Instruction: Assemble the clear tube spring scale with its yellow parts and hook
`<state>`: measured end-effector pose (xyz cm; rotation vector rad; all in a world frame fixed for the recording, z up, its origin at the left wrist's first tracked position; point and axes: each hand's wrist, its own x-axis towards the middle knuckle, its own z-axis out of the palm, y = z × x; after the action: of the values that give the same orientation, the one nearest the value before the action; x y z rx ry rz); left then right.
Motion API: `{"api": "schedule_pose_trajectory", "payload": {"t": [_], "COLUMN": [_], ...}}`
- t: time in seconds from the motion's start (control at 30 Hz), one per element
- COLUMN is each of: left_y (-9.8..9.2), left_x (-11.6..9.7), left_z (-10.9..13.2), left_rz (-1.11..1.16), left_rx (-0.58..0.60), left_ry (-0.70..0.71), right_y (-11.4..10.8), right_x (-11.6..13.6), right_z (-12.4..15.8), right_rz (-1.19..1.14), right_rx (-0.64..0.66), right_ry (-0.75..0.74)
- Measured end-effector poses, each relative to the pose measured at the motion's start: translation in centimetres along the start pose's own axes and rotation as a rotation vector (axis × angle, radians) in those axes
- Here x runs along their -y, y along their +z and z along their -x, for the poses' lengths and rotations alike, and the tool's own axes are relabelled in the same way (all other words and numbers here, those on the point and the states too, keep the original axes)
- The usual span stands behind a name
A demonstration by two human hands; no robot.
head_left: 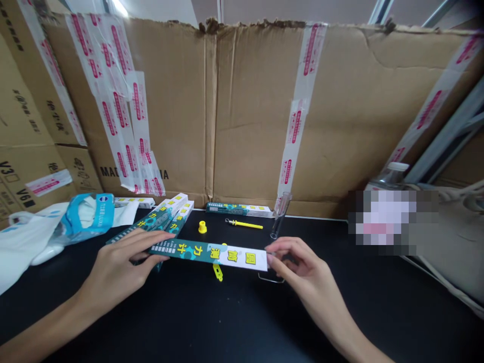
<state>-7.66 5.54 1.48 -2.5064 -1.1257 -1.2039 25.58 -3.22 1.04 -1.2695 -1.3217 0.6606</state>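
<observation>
A long slim cardboard box (pixel 207 256), dark green and white with yellow characters, is held level above the black table. My left hand (pixel 128 259) pinches its green end between thumb and fingers. At the white end, my right hand (pixel 297 262) has thumb and fingertips closed on the box's edge. Behind the box lie a small yellow cap (pixel 202 227) and a yellow rod with a metal hook (pixel 245 225). A clear plastic tube (pixel 280 217) stands tilted behind my right hand. In front are a yellow tab with holes (pixel 218 272) and a bent metal wire (pixel 271 280), partly hidden.
Similar boxes lie behind my left hand (pixel 183 214) and along the back (pixel 238 209). Blue-and-white plastic packaging (pixel 88 214) sits at the left. A tall cardboard wall (pixel 249 111) closes off the back of the table (pixel 227 322). A capped bottle (pixel 395 174) stands right.
</observation>
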Motion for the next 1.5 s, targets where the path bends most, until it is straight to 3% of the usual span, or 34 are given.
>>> {"api": "schedule_pose_trajectory", "payload": {"t": [0.13,0.3,0.4,0.73,0.9,1.5], "left_y": [0.1,0.1,0.0,-0.3,-0.6,-0.7], "left_x": [-0.2,-0.1,0.0,-0.4,-0.8,-1.3], "left_z": [0.1,0.3,0.2,0.3,0.3,0.2], "left_rz": [-0.016,-0.036,-0.043,-0.111,-0.141,-0.148], "left_rx": [-0.014,-0.011,-0.021,-0.064,-0.072,-0.112], "left_ry": [0.034,0.001,0.025,0.172,0.263,0.301], "right_y": [-0.3,0.1,0.3,-0.1,0.0,-0.2], "right_x": [-0.5,-0.2,0.1,-0.9,-0.4,-0.7], "right_z": [-0.2,-0.1,0.1,0.1,0.5,-0.6], "right_rz": [0.229,-0.020,-0.086,0.050,0.087,-0.336], "right_rx": [-0.087,0.038,0.031,-0.073,-0.051,-0.079], "right_ry": [-0.087,0.082,0.130,0.018,-0.021,0.322]}}
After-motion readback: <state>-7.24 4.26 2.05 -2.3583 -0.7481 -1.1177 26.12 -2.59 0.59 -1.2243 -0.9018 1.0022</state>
